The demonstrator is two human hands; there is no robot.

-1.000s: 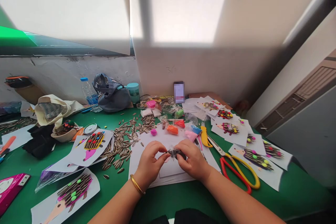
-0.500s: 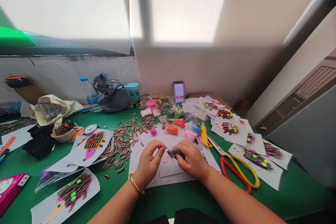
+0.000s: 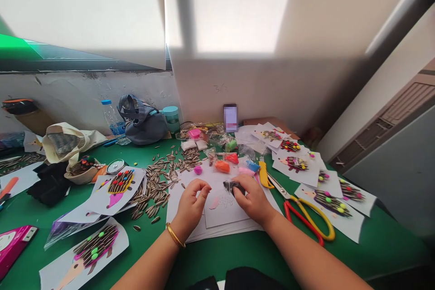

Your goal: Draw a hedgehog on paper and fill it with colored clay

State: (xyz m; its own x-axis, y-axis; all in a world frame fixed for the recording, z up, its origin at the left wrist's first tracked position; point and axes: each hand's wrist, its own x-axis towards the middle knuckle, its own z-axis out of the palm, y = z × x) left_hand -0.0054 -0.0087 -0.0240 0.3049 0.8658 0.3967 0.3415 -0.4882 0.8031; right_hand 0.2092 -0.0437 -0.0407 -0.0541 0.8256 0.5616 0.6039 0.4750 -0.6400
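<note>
Just parted: left hand (image 3: 193, 204) off the dark lump in clear wrap (image 3: 233, 186), fingers loosely open, nothing held. Right hand (image 3: 253, 200) alone pinching it, lump shifted right, over top-right corner of white card (image 3: 226, 213). Pink scrap (image 3: 214, 203) on card, left of lump; hands narrow apart, no longer meeting.

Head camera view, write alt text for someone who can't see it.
The right hand pinches a dark lump in clear plastic over a white paper sheet beside the left hand. Sunflower seeds and seed-covered hedgehog pictures lie across a green table.
</note>
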